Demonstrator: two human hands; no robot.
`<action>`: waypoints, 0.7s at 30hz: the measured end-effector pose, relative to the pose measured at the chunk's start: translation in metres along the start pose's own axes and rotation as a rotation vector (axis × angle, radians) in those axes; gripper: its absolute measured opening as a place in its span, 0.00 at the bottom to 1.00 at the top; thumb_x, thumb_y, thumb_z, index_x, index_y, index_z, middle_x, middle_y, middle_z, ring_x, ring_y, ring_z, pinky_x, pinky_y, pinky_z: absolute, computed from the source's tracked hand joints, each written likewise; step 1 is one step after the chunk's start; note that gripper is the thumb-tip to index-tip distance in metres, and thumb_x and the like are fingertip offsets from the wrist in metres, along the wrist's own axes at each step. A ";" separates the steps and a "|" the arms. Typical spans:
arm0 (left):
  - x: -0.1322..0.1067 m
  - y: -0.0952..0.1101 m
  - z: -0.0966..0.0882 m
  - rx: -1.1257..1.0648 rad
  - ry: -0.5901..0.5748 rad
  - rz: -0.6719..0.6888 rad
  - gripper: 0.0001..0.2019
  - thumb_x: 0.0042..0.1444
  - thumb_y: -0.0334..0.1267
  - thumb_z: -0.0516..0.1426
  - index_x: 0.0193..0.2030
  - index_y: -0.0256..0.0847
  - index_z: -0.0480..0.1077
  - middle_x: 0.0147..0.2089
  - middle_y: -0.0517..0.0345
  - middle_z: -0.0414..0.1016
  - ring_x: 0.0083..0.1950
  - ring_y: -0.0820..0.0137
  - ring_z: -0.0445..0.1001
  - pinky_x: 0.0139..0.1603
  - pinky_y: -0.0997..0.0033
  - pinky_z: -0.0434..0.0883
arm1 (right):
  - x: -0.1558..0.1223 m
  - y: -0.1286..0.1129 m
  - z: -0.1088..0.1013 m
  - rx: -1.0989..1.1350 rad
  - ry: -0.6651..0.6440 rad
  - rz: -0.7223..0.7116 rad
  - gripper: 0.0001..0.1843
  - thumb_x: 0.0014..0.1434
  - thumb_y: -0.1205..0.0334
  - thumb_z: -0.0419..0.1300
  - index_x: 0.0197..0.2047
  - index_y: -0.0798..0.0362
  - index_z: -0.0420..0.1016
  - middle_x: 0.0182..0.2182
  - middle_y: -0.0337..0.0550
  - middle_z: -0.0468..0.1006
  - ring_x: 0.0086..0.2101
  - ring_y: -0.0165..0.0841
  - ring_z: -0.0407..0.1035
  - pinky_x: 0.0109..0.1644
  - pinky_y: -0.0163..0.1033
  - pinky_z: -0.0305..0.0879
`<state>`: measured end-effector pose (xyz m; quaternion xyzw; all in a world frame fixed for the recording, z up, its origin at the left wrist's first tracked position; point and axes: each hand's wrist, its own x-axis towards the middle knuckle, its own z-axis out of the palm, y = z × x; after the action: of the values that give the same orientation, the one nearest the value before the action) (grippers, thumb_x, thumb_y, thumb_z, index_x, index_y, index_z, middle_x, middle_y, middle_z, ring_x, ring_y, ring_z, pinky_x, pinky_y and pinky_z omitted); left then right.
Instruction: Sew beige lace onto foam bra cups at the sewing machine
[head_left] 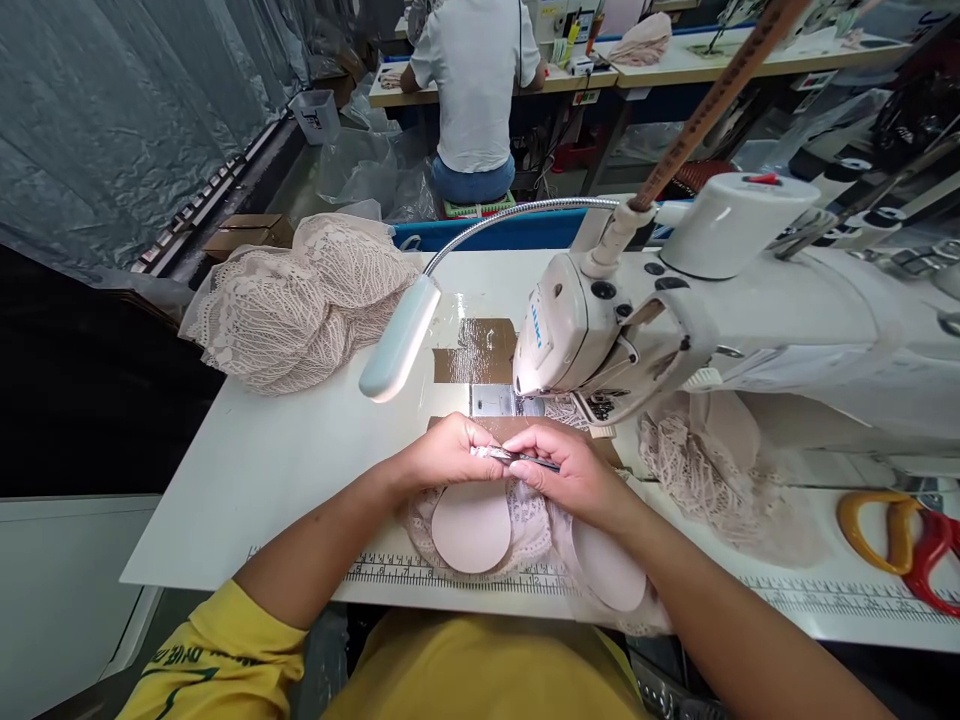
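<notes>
Close together in front of the sewing machine's needle area, both hands are closed. My left hand [444, 450] pinches the pale edge of a pink lace bra [534, 522]. Between the fingers of my right hand [566, 470] is a slim metal tool [536, 461] with a dark handle; its silver end meets the fabric at my left fingertips. Its exact kind is hard to make out. Below my hands hang the bra's two smooth cups, the left cup [471, 527] and the right cup [609, 565], over the table's front edge. Part of the lace is hidden under my hands.
A white sewing machine [577, 320] stands behind and right, with a lamp [400, 338] on a bent neck. Lace pieces lie in a pile [292, 300] at left and a heap [709, 470] at right. Orange-handled scissors [874, 530] lie far right. A person [480, 90] sits ahead.
</notes>
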<state>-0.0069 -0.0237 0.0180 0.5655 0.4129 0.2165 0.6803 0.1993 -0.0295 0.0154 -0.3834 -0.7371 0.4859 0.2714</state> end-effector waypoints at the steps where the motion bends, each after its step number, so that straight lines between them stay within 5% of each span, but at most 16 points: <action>1: 0.000 0.000 0.000 0.016 -0.017 0.009 0.16 0.47 0.45 0.65 0.23 0.32 0.73 0.20 0.64 0.60 0.25 0.78 0.58 0.26 0.76 0.55 | 0.000 -0.001 0.001 -0.028 0.006 0.001 0.09 0.59 0.57 0.58 0.39 0.51 0.75 0.32 0.41 0.76 0.32 0.31 0.69 0.35 0.37 0.66; 6: 0.001 -0.001 0.002 0.045 -0.026 0.021 0.15 0.49 0.45 0.65 0.30 0.32 0.77 0.25 0.58 0.70 0.29 0.73 0.67 0.30 0.75 0.63 | -0.001 0.002 0.004 -0.021 0.061 0.096 0.09 0.60 0.56 0.56 0.37 0.50 0.74 0.31 0.40 0.76 0.33 0.32 0.71 0.37 0.38 0.66; 12: 0.003 0.001 -0.005 -0.046 -0.145 0.045 0.17 0.54 0.48 0.61 0.39 0.34 0.78 0.39 0.52 0.78 0.41 0.66 0.74 0.44 0.71 0.69 | 0.004 0.005 0.006 0.209 -0.030 0.230 0.24 0.53 0.54 0.63 0.52 0.51 0.68 0.40 0.43 0.76 0.38 0.35 0.73 0.40 0.40 0.70; 16: 0.001 0.000 -0.027 -0.127 -0.093 -0.134 0.27 0.57 0.59 0.54 0.48 0.36 0.75 0.41 0.50 0.77 0.36 0.70 0.73 0.34 0.75 0.68 | 0.001 0.006 -0.003 -0.012 0.006 0.308 0.11 0.56 0.55 0.58 0.39 0.51 0.74 0.37 0.42 0.78 0.39 0.37 0.72 0.45 0.43 0.67; 21: -0.007 -0.007 -0.054 -0.302 -0.111 -0.292 0.33 0.54 0.66 0.51 0.52 0.38 0.72 0.36 0.53 0.74 0.30 0.74 0.70 0.26 0.78 0.66 | -0.006 0.005 -0.017 -0.134 0.042 0.393 0.11 0.57 0.52 0.55 0.35 0.49 0.73 0.29 0.38 0.76 0.30 0.34 0.70 0.34 0.38 0.65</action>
<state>-0.0557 0.0014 0.0122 0.4022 0.4151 0.1433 0.8034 0.2173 -0.0253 0.0166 -0.5471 -0.6729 0.4713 0.1605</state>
